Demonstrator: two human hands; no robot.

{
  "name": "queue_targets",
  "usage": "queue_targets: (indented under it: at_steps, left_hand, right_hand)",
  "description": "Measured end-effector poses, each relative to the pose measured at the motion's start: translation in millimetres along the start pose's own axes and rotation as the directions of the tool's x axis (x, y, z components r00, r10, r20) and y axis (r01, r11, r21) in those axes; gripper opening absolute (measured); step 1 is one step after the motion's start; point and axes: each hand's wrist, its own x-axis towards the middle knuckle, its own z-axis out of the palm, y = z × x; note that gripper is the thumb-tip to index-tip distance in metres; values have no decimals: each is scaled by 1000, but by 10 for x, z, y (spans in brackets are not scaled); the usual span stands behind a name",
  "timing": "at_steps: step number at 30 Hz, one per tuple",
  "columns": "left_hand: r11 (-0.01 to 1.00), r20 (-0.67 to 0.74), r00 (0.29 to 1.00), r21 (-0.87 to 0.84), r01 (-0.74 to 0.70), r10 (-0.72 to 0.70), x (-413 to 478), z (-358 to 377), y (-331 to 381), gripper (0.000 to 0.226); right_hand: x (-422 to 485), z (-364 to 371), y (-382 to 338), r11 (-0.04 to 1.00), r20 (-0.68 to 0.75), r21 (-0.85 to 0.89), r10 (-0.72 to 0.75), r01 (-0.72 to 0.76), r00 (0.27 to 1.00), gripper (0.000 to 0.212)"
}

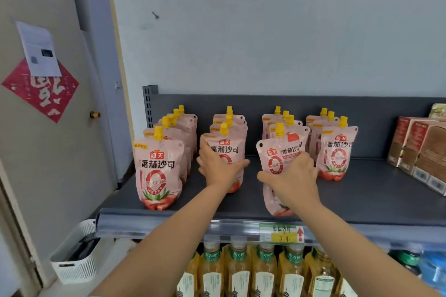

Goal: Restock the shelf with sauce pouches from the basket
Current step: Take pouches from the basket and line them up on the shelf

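Gripping with both hands: left hand [218,169] wraps the front pouch [226,149] of the second row, upright; right hand [293,176] clasps a tilted pouch [275,159] before the third row, its base near the shelf [362,195] front edge. Both arms reach forward. Open shelf lies between the fourth row and the boxes [420,152]. Hands hide both pouches' lower prints; the basket [77,255], lower left, is partly behind the shelf lip.

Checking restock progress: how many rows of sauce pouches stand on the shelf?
4: far-left row; second row, left hand gripping its front pouch; third row, right hand gripping its tilted pouch; right row. Rear pouches partly hidden.
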Motion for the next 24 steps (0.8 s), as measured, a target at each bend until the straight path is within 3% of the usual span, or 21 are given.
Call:
queue_targets:
  at_steps: [9, 20, 24]
  left_hand:
    - [999, 78, 996, -26, -39, 41, 85, 93, -66, 133]
    - [998, 279, 960, 53, -31, 15, 27, -132, -126, 137]
    - [994, 342, 939, 77, -76, 45, -86, -328, -215, 121]
  right_hand:
    - [-19, 179, 86, 990, -76, 138, 40, -29, 996, 84]
    - [16, 322, -73, 977, -98, 204, 84, -62, 992, 100]
    - [58, 462, -169, 967, -122, 252, 69, -36, 990, 106]
